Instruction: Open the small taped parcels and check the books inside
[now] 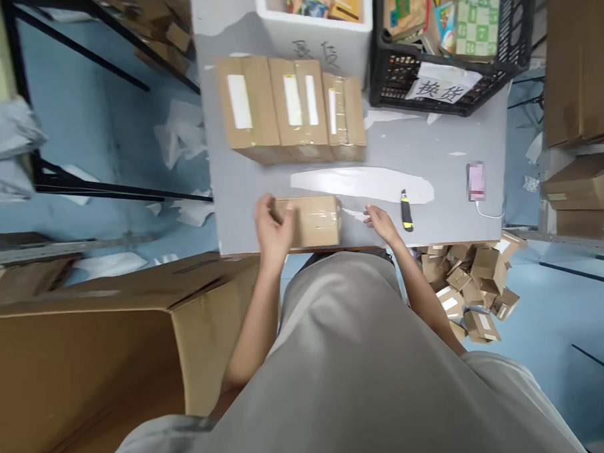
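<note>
A small taped cardboard box lies near the front edge of the grey table. My left hand is closed around the box's left end, thumb on top. To the right of the box, my right hand hovers with its fingers apart and touches nothing. A black and yellow utility knife rests on the table just right of that hand. Behind the small box stand several taped cartons in a row, with white labels on top.
At the back are a white bin and a black crate with goods. A phone with a cable lies at right. Large open carton at lower left; small boxes on the floor at right.
</note>
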Available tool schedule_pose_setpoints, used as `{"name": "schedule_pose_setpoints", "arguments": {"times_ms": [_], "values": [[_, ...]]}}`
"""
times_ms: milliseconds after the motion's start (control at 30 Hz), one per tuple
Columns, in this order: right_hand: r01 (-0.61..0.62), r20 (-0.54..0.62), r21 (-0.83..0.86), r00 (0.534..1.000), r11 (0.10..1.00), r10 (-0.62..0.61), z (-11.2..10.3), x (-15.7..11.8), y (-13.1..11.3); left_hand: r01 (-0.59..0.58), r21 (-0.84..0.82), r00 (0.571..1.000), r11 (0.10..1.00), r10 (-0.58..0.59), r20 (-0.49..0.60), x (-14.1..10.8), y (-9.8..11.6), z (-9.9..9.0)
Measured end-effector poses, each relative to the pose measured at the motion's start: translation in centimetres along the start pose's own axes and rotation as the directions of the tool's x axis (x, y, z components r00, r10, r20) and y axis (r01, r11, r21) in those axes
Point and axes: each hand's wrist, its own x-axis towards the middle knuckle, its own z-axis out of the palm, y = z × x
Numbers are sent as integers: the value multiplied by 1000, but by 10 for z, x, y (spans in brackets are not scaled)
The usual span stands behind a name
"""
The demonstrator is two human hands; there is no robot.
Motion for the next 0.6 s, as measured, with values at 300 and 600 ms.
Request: {"name": "schedule_pose_setpoints", "arguments": {"times_ms": [300,600], "values": [[36,-40,95,999,995,-32,63,-37,-37,251,-142,937,958,-203,283,20,-34,-10],[156,-87,10,984,988,-154,55,-72,-62,98,-328,949,940,10,314,17,-14,-31]]}}
